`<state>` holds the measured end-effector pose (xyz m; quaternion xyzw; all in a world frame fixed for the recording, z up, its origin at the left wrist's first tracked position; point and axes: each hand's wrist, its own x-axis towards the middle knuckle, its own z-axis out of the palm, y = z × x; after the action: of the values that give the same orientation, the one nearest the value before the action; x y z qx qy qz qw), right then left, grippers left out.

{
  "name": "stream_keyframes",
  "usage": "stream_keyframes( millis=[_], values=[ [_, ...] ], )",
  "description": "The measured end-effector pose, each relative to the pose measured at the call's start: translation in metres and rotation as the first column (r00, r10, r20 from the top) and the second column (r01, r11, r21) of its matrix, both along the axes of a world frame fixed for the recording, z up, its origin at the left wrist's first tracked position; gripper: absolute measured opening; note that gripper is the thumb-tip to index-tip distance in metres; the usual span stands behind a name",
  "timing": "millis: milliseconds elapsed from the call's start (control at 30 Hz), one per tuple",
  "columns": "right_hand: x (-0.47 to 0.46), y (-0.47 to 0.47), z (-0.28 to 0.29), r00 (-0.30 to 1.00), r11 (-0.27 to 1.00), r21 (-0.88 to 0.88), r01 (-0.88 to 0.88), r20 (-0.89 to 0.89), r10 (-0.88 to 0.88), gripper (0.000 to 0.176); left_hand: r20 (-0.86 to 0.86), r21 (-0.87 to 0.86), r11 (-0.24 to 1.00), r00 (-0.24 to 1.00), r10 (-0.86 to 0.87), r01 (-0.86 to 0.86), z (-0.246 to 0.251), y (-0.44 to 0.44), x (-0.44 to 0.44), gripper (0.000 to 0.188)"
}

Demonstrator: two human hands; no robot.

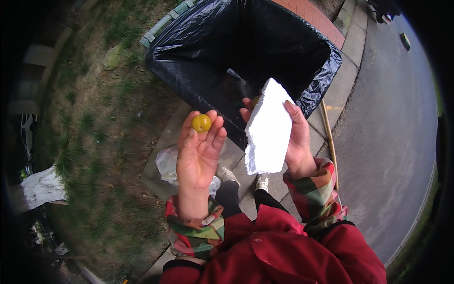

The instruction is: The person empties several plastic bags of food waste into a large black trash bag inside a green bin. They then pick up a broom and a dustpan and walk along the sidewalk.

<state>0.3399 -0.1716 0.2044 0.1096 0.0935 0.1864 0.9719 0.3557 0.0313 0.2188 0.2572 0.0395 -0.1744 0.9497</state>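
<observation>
A small round yellow fruit [201, 123] rests between the thumb and fingers of my left hand [200, 152], palm up. My right hand [298, 138] grips a broken slab of white polystyrene foam [270, 131], thumb on its right edge and fingertips behind its left side. Another yellowish thing shows partly behind the slab near those fingertips; what it is I cannot tell. Both hands are over the near side of a large bin lined with a black plastic bag [216, 110]. Inside the bag lies a piece of clear plastic [236, 76].
A translucent plastic bag [168, 165] lies on the paving by my left shoe [227, 174]. A wooden pole [330, 142] leans at the bin's right. Grass and bare soil [117, 142] are at the left, a kerb and an asphalt road [383, 142] at the right.
</observation>
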Motion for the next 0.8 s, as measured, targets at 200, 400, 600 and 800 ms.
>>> stream_keyframes(
  millis=[200,400,600,800],
  values=[
    [-0.007,-0.014,-0.008,0.998,0.983,-0.175,0.05,0.041,-0.043,0.06,-0.029,-0.049,0.997,0.998,-0.058,0.057,-0.001,-0.005,0.001,0.036],
    [-0.009,-0.024,-0.004,0.998,0.979,-0.194,0.059,0.026,-0.055,0.061,-0.053,-0.201,0.974,0.991,-0.121,0.108,-0.006,-0.005,0.001,0.034],
    [-0.018,-0.03,-0.001,0.999,0.984,-0.173,0.037,0.001,-0.037,0.059,-0.023,-0.146,0.984,0.994,-0.11,0.106,-0.003,-0.015,-0.005,0.034],
    [-0.004,-0.047,0.01,0.994,0.94,-0.328,0.096,0.072,-0.076,0.057,0.083,0.028,0.982,0.978,-0.189,0.187,0.003,-0.023,0.018,0.031]
  ],
)
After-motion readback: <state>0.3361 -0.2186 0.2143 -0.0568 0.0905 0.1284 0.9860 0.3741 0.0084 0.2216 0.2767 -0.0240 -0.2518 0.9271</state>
